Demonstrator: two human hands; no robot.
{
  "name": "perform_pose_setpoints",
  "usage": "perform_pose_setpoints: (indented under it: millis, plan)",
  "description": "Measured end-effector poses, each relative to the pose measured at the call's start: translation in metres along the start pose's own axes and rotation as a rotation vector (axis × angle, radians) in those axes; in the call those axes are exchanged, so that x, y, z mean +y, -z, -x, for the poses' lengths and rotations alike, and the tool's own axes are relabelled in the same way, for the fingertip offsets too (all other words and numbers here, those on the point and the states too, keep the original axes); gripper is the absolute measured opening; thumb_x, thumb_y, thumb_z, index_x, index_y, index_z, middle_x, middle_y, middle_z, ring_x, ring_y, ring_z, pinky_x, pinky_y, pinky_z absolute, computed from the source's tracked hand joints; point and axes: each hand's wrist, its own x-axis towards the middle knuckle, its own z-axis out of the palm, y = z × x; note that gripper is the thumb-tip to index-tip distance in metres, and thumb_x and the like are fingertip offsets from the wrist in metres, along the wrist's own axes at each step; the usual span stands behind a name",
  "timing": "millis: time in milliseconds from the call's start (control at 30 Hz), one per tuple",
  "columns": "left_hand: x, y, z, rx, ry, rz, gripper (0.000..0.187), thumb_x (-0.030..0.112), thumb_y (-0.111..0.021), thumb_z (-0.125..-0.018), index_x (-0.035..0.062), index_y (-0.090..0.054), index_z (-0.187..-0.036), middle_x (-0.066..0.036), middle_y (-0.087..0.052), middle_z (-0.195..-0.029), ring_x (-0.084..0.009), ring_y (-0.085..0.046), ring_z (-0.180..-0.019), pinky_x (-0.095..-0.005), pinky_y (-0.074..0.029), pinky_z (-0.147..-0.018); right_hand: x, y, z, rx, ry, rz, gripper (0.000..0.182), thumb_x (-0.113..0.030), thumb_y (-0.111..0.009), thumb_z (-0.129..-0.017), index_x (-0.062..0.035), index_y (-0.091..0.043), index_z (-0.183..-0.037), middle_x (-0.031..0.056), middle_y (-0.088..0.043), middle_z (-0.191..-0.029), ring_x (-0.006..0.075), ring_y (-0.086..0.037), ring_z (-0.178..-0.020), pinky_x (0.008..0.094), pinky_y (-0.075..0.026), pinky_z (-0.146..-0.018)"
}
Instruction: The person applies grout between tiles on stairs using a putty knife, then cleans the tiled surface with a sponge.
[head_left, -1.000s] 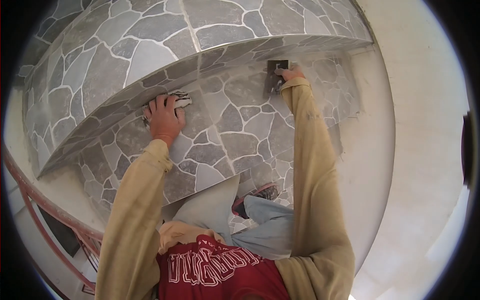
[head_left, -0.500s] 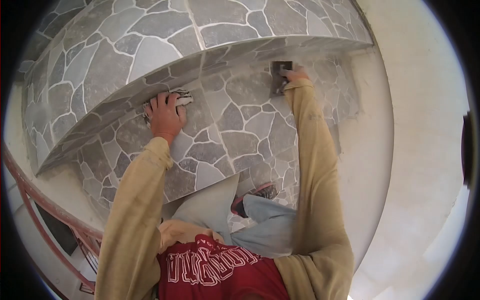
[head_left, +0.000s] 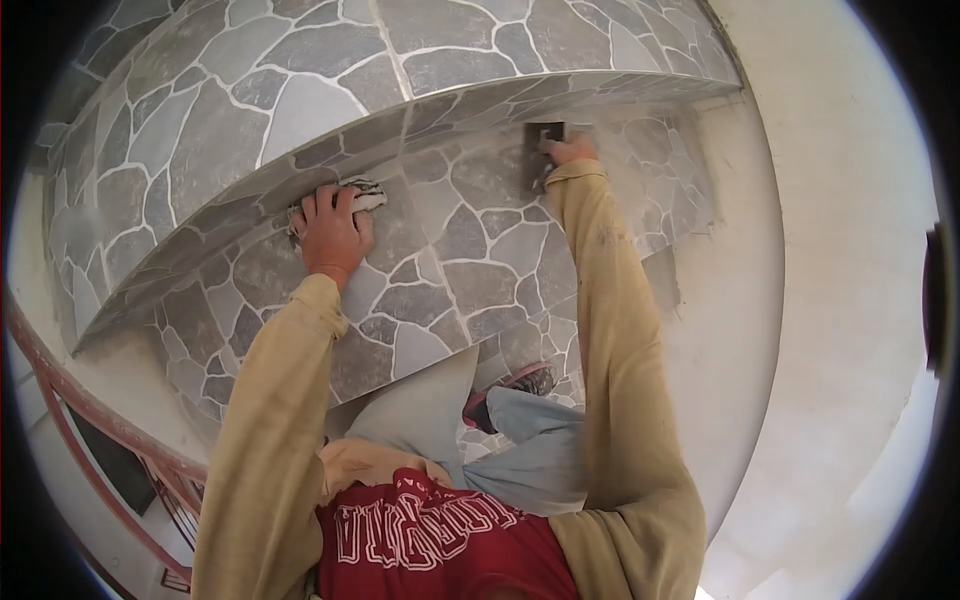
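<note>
My right hand (head_left: pixel 572 150) is closed round the handle of a trowel (head_left: pixel 535 134) with a dark rectangular blade. The blade lies against the stone-patterned step tread (head_left: pixel 487 285), near the foot of the riser. Farther left, my left hand (head_left: pixel 333 236) presses down on a crumpled white and dark rag (head_left: pixel 369 194), fingers curled over it. The rag rests on the same tread, close to the riser. Part of it is hidden under the palm.
A curved riser (head_left: pixel 330 150) rises to an upper step (head_left: pixel 450 40) with the same stone pattern. A plain pale wall (head_left: pixel 830 250) borders the right side. At lower left runs a reddish railing (head_left: pixel 110 415). My shoe (head_left: pixel 530 380) is on a lower step.
My right hand and the trowel have slid a short way left along the tread. My left hand and the rag stay in place.
</note>
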Motion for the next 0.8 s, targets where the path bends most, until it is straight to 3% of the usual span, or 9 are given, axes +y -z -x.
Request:
perform_pose_setpoints:
  millis: [133,200,267,333,400,467,633,700,800]
  plan:
    - [-0.003,0.002,-0.004,0.062,-0.021,-0.03,0.032,0.026,-0.063,-0.079,0.0167,-0.066,-0.109,-0.008,-0.055,-0.112,-0.0331,-0.051,-0.109,-0.0537,-0.036,-0.096,0.021,-0.015,-0.029,-0.085,-0.097,-0.341,0.063,-0.028,-0.086,-0.065,0.0062,-0.067,-0.114,0.024,-0.073,-0.101,0.0349,-0.072,-0.088,0.0394,-0.056,-0.079]
    - [-0.002,0.002,-0.001,0.053,-0.014,-0.007,0.032,0.026,-0.063,-0.079,0.0166,-0.066,-0.109,-0.008,-0.055,-0.113,-0.0333,-0.051,-0.109,-0.054,-0.036,-0.097,0.001,-0.019,-0.005,0.057,0.123,0.099,0.048,-0.017,-0.082,-0.07,0.0044,-0.07,-0.111,0.0194,-0.075,-0.096,0.0283,-0.073,-0.076,0.0371,-0.057,-0.066]
    - [0.0,0.0,-0.005,0.059,-0.013,0.015,0.032,0.026,-0.063,-0.079,0.0166,-0.066,-0.109,-0.008,-0.055,-0.113,-0.0334,-0.05,-0.11,-0.0542,-0.036,-0.097,0.028,-0.011,-0.032,0.003,0.046,0.081,0.044,-0.017,-0.081,-0.07,0.0031,-0.071,-0.108,0.0185,-0.075,-0.092,0.0282,-0.073,-0.077,0.0375,-0.057,-0.068]
    - [-0.003,0.0,-0.003,0.011,0.018,-0.011,0.032,0.027,-0.064,-0.079,0.0171,-0.066,-0.109,-0.008,-0.055,-0.114,-0.0335,-0.05,-0.111,-0.0548,-0.035,-0.098,0.049,-0.016,-0.049,-0.097,-0.046,-0.513,0.052,-0.028,-0.084,-0.067,0.0043,-0.072,-0.106,0.0191,-0.075,-0.094,0.0303,-0.073,-0.079,0.0387,-0.057,-0.072]
    - [-0.005,0.002,-0.003,0.013,0.018,-0.004,0.033,0.027,-0.064,-0.078,0.0173,-0.066,-0.109,-0.008,-0.055,-0.115,-0.0335,-0.05,-0.111,-0.0549,-0.035,-0.098,-0.004,-0.002,0.002,-0.08,-0.046,-0.301,0.054,-0.03,-0.082,-0.068,0.0056,-0.071,-0.107,0.0232,-0.074,-0.093,0.0353,-0.073,-0.084,0.0409,-0.056,-0.078]
    - [-0.001,0.001,-0.002,0.021,0.008,0.017,0.033,0.027,-0.064,-0.078,0.0175,-0.066,-0.11,-0.008,-0.055,-0.115,-0.0335,-0.049,-0.111,-0.0549,-0.035,-0.098,-0.039,0.0,0.036,-0.086,0.185,0.269,0.045,-0.023,-0.078,-0.072,0.0036,-0.071,-0.108,0.0255,-0.073,-0.095,0.0376,-0.073,-0.088,0.0432,-0.057,-0.08]
    - [-0.002,0.002,-0.004,0.001,0.012,-0.039,0.034,0.027,-0.063,-0.079,0.0187,-0.065,-0.112,-0.009,-0.056,-0.115,-0.0345,-0.05,-0.109,-0.0522,-0.036,-0.096,-0.021,-0.013,0.039,0.013,0.177,0.465,0.031,-0.023,-0.073,-0.077,-0.0066,-0.072,-0.104,0.0237,-0.071,-0.104,0.0366,-0.069,-0.1,0.0461,-0.056,-0.085]
    - [-0.004,0.002,-0.004,-0.007,0.015,-0.035,0.034,0.027,-0.063,-0.079,0.0187,-0.065,-0.113,-0.009,-0.056,-0.115,-0.0345,-0.05,-0.11,-0.0522,-0.035,-0.096,0.004,-0.039,0.04,0.229,0.477,0.657,0.021,-0.015,-0.065,-0.084,-0.0111,-0.074,-0.102,0.0147,-0.07,-0.106,0.0342,-0.065,-0.105,0.0455,-0.057,-0.086]
    - [-0.004,-0.001,-0.004,-0.001,0.016,-0.021,0.034,0.028,-0.063,-0.08,0.0188,-0.064,-0.113,-0.009,-0.055,-0.115,-0.0345,-0.05,-0.11,-0.0522,-0.035,-0.097,-0.006,-0.039,0.064,0.181,0.565,0.618,0.022,-0.013,-0.057,-0.088,-0.0126,-0.075,-0.101,0.0085,-0.068,-0.108,0.0333,-0.063,-0.106,0.0442,-0.057,-0.085]
